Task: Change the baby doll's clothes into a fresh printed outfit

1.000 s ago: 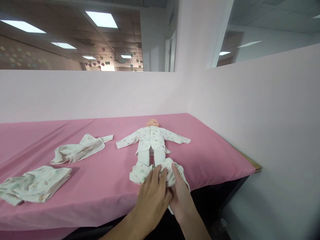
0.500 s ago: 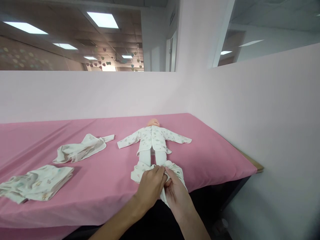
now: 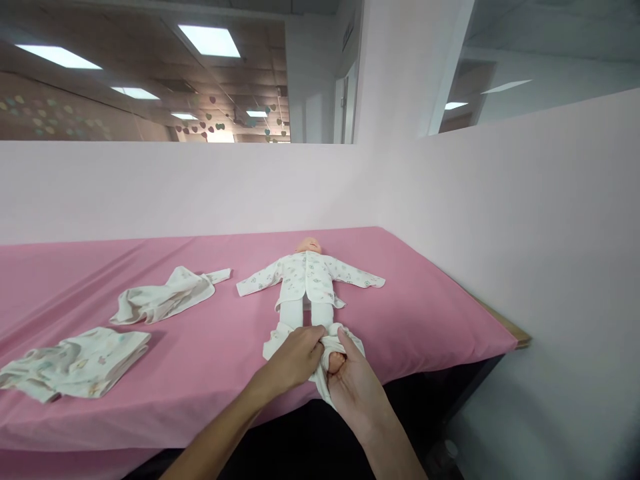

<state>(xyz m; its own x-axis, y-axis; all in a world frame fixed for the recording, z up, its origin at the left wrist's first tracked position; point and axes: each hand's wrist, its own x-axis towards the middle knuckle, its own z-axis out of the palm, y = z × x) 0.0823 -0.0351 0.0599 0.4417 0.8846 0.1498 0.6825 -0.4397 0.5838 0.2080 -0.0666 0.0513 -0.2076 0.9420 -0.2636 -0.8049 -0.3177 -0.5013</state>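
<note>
A baby doll lies on its back, wearing a white printed jacket with the sleeves spread wide. White printed pants are bunched around its lower legs. Gripping the fabric by the doll's foot is my left hand, fingers closed on the edge. My right hand pinches the same pants on the other side with its thumb, its palm cupped under the bare foot. The doll's other foot is hidden by the cloth and my left hand.
On the left lie a crumpled white garment and a folded printed garment. A pink sheet covers the table, whose wooden corner shows at right. White walls with windows stand behind and to the right.
My hands have moved slightly apart, spreading the pants fabric. The doll's bare foot now shows between them.
</note>
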